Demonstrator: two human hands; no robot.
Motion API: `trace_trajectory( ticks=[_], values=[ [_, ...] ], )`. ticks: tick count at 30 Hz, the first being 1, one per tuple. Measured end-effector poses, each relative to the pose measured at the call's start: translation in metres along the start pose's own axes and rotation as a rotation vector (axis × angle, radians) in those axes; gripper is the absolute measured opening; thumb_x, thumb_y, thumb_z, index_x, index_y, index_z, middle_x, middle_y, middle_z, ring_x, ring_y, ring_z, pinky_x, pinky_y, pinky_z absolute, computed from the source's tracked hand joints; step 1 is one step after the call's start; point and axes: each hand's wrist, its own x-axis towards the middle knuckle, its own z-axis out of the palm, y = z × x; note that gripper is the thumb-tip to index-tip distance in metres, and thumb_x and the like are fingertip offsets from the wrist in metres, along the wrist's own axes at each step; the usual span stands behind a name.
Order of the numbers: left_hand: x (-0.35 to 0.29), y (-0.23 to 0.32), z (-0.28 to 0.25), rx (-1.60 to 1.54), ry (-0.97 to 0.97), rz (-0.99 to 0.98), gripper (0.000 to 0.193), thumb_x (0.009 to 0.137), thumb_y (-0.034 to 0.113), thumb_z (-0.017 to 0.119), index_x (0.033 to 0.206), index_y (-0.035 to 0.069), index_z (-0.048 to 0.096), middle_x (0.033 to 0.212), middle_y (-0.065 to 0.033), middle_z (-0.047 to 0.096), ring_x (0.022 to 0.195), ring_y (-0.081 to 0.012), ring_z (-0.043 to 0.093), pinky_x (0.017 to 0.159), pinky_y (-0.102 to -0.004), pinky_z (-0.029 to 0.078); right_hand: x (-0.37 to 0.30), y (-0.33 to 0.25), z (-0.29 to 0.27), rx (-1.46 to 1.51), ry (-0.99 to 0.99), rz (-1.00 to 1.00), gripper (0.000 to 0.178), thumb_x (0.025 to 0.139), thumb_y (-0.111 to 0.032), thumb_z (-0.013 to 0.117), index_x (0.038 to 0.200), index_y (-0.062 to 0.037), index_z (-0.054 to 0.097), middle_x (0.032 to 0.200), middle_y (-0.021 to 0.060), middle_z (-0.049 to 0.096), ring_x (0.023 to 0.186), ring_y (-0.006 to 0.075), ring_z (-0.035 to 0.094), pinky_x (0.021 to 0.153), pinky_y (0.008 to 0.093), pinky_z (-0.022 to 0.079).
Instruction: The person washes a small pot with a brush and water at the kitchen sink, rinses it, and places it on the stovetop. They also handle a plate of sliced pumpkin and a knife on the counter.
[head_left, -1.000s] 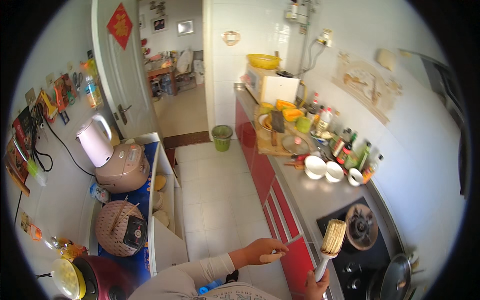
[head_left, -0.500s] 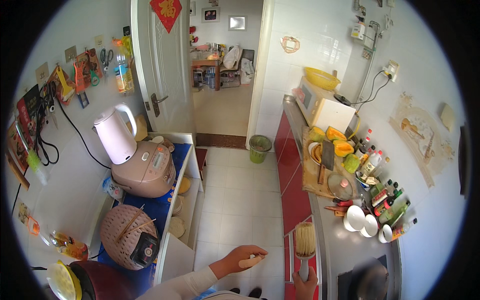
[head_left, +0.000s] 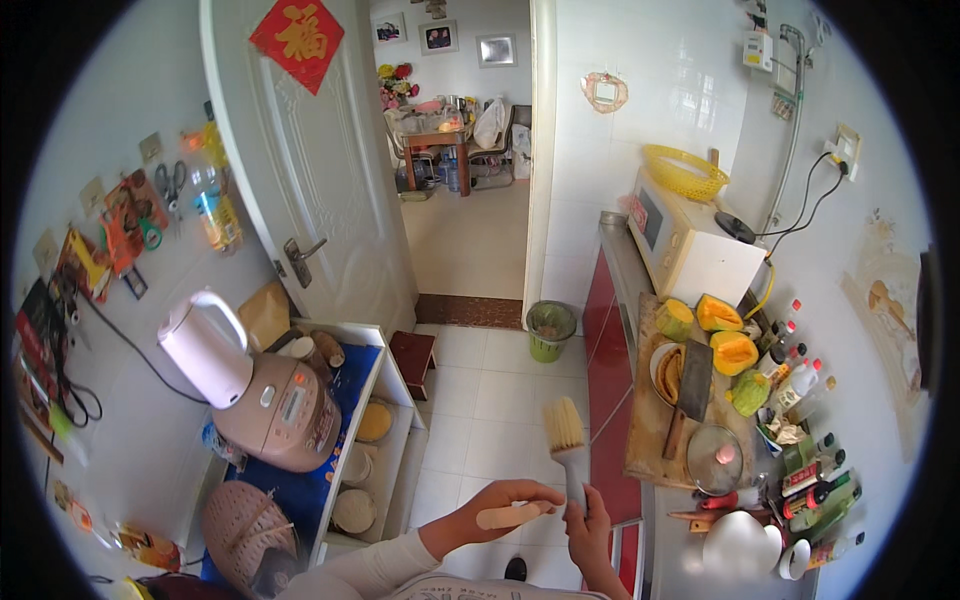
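My right hand is closed around the grey handle of a brush. Its pale bristles point up and away from me, above the floor beside the red cabinets. Just left of the handle is my left hand, fingers loosely stretched toward the brush and holding nothing I can make out. A beige strip, like a plaster, covers its thumb. Whether its fingertips touch the handle is unclear. On the counter to the right, a cleaver lies across a bowl on a wooden cutting board, near cut pumpkin pieces.
A glass lid, blurred white bowls and several bottles crowd the right counter. Beyond the board stands a microwave. On the left shelf unit are a rice cooker and pink kettle. A green bin stands near the doorway.
The brush and my right hand have moved left, away from the counter, and the brush now tilts left. My left hand is closer to its handle. The view has shifted.
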Motion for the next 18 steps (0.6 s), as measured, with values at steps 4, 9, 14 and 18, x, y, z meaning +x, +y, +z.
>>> trace_trajectory(
  ticks=[4, 9, 14, 18],
  values=[
    [0.066, 0.025, -0.045, -0.204, -0.049, 0.059, 0.033, 0.106, 0.018, 0.059, 0.132, 0.000, 0.066, 0.123, -0.0091, 0.069, 0.117, -0.0174, 0.063, 0.104, -0.0328, 0.047, 0.089, -0.012, 0.036, -0.044, -0.134, -0.154, 0.041, 0.106, -0.013, 0.056, 0.145, -0.0033, 0.049, 0.084, 0.0061, 0.066, 0.074, 0.0118, 0.061, 0.068, 0.0290, 0.051],
    [0.139, 0.029, -0.155, -0.255, 0.074, 0.040, 0.034, 0.104, 0.013, 0.059, 0.133, -0.003, 0.065, 0.129, -0.0121, 0.068, 0.119, -0.0175, 0.063, 0.102, -0.0322, 0.049, 0.218, -0.008, 0.097, -0.092, -0.333, -0.263, 0.050, 0.105, -0.013, 0.057, 0.152, -0.0040, 0.042, 0.100, 0.0115, 0.071, 0.077, 0.0165, 0.066, 0.074, 0.0321, 0.056],
    [0.223, 0.049, -0.294, -0.237, 0.190, 0.231, 0.032, 0.105, 0.012, 0.058, 0.132, -0.002, 0.065, 0.127, -0.0106, 0.069, 0.116, -0.0175, 0.064, 0.102, -0.0317, 0.050, 0.342, -0.054, 0.164, -0.095, -0.472, -0.192, 0.060, 0.102, -0.015, 0.063, 0.155, -0.0036, 0.035, 0.102, 0.0131, 0.072, 0.076, 0.0182, 0.068, 0.073, 0.0317, 0.056],
    [0.281, 0.098, -0.387, -0.175, 0.232, 0.238, 0.029, 0.104, 0.012, 0.060, 0.128, -0.001, 0.068, 0.121, -0.0084, 0.071, 0.109, -0.0171, 0.066, 0.097, -0.0314, 0.053, 0.439, -0.098, 0.205, 0.032, -0.560, -0.165, 0.069, 0.102, -0.010, 0.059, 0.161, -0.0059, 0.025, 0.117, 0.0124, 0.065, 0.086, 0.0153, 0.064, 0.075, 0.0294, 0.056]
  ],
)
